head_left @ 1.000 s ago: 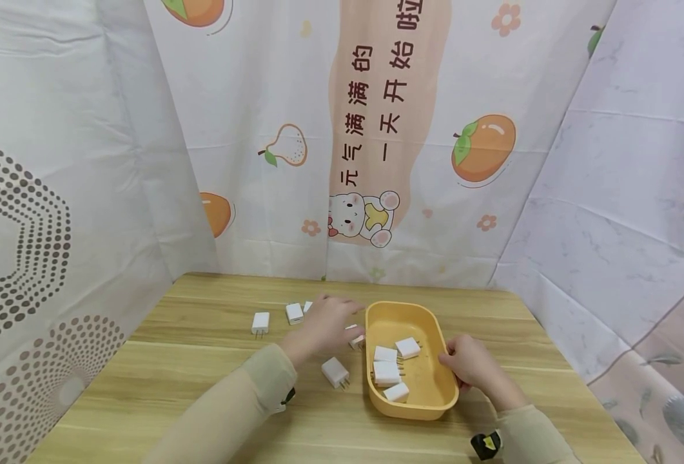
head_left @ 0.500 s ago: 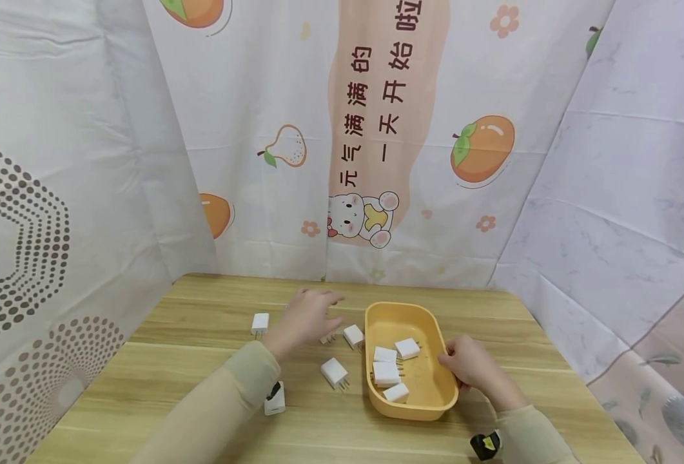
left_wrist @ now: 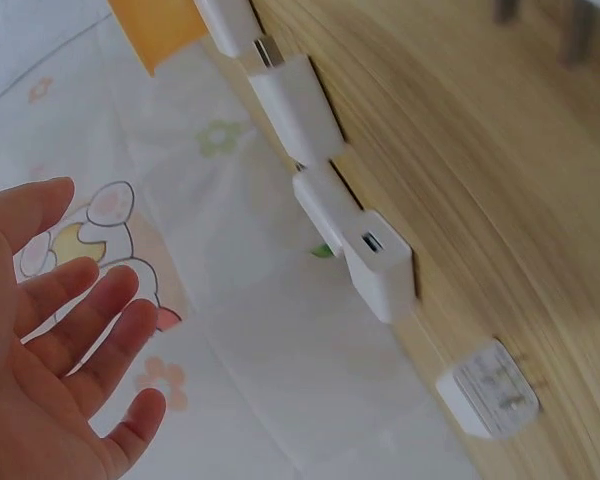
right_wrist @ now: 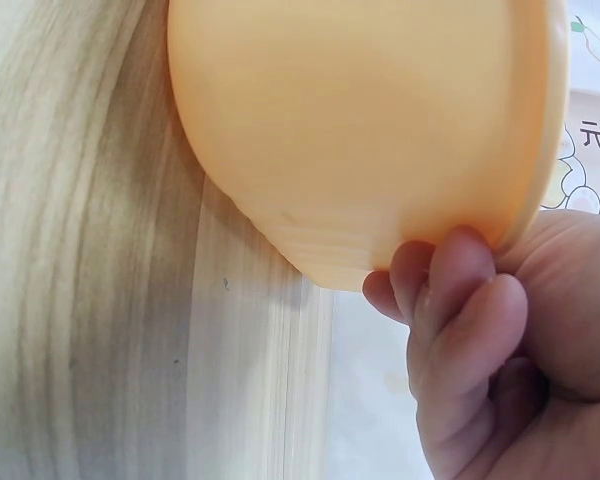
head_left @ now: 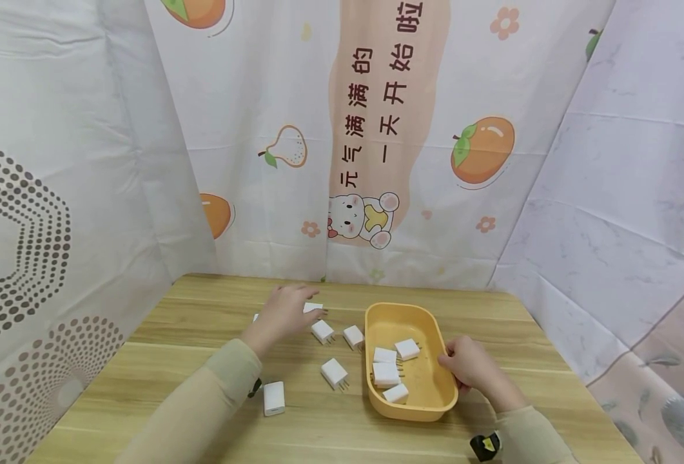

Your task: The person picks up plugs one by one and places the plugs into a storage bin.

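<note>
My left hand (head_left: 280, 316) hovers over the far left part of the table, its fingers spread and relaxed with nothing in them. Close to its fingertips lie a white charger plug (head_left: 312, 308) and a second charger plug (head_left: 322, 331). In the left wrist view, chargers (left_wrist: 380, 270) stand on the wood apart from the palm (left_wrist: 40, 400). My right hand (head_left: 469, 362) grips the right rim of a yellow plastic bin (head_left: 431, 380), thumb at the rim and fingers curled against the outer wall (right_wrist: 360, 120). Several white chargers (head_left: 386, 374) lie inside the bin.
More chargers lie loose on the wooden table (head_left: 202, 361): one charger (head_left: 353, 337) beside the bin's left wall, another charger (head_left: 334, 373) nearer, and one charger (head_left: 274, 398) by the left wrist. A printed curtain (head_left: 260, 251) hangs behind the table.
My left hand has moved left, away from the bin, uncovering chargers beneath its earlier place. A charger near the bin's left wall now shows fully. The right hand and bin have stayed put.
</note>
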